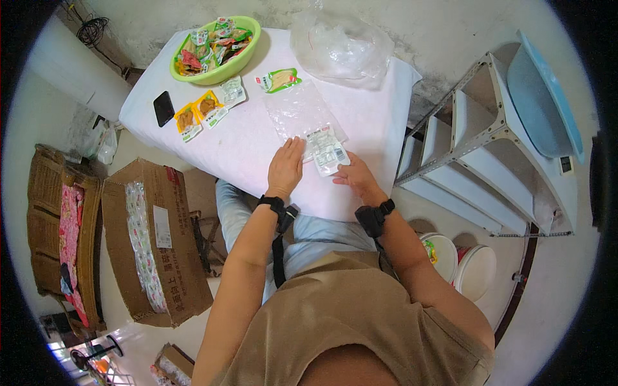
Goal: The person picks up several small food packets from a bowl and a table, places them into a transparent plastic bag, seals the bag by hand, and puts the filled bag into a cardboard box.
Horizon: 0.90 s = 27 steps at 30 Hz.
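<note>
On the white-covered table, my left hand (286, 166) lies palm down at the near edge of a clear plastic bag (301, 108), fingers nearly together. The fingers and thumb of my right hand (356, 174) grip the near right corner of a white printed food packet (327, 150), which overlaps the bag's near end. A green-edged food packet (280, 80) touches the bag's far end. Left of the bag lie two yellow food packets (187, 119) and a silvery-white packet (233, 91), printed side up. What is under my left palm is hidden.
A green plastic basin (251, 46) full of packets and a black phone (164, 108) stand at the table's left; a large clear bag (343, 48) lies at the back. A cardboard box (186, 241) is left, a metal shelf (502, 120) with a blue basin (545, 101) right, buckets (475, 272) below.
</note>
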Each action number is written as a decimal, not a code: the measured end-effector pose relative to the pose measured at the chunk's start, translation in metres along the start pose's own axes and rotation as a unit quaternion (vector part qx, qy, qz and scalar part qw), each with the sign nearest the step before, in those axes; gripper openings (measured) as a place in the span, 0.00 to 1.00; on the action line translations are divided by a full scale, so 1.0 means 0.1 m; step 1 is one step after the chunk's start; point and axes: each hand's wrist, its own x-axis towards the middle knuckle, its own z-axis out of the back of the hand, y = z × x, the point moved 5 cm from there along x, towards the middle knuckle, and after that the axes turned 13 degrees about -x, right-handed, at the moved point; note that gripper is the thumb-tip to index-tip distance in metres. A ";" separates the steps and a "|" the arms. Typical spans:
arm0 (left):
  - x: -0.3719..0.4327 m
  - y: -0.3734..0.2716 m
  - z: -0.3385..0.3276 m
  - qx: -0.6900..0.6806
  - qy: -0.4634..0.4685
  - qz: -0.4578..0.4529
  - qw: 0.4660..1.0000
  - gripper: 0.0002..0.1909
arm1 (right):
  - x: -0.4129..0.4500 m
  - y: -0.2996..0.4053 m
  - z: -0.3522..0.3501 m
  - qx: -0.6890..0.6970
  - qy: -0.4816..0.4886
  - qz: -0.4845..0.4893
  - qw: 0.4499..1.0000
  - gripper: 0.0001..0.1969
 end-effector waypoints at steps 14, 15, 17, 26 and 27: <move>0.00 0.00 0.00 0.003 -0.004 0.003 1.000 0.23 | 0.26 0.08 -0.03 -0.060 -0.103 0.011 0.993 0.22; 0.01 -0.01 0.00 0.005 -0.006 -0.001 1.000 0.23 | 0.28 0.09 -0.04 -0.060 -0.104 0.012 0.993 0.22; 0.02 -0.02 0.00 0.006 -0.007 -0.006 1.000 0.23 | 0.31 0.09 -0.01 -0.038 -0.174 0.017 0.984 0.26; 0.00 0.00 0.01 -0.016 -0.008 0.003 1.000 0.23 | 0.39 0.28 -0.04 -0.176 -0.137 0.065 0.973 0.25; 0.00 -0.01 0.01 -0.013 -0.006 0.007 1.000 0.23 | 0.41 0.30 -0.01 -0.176 -0.137 0.065 0.973 0.25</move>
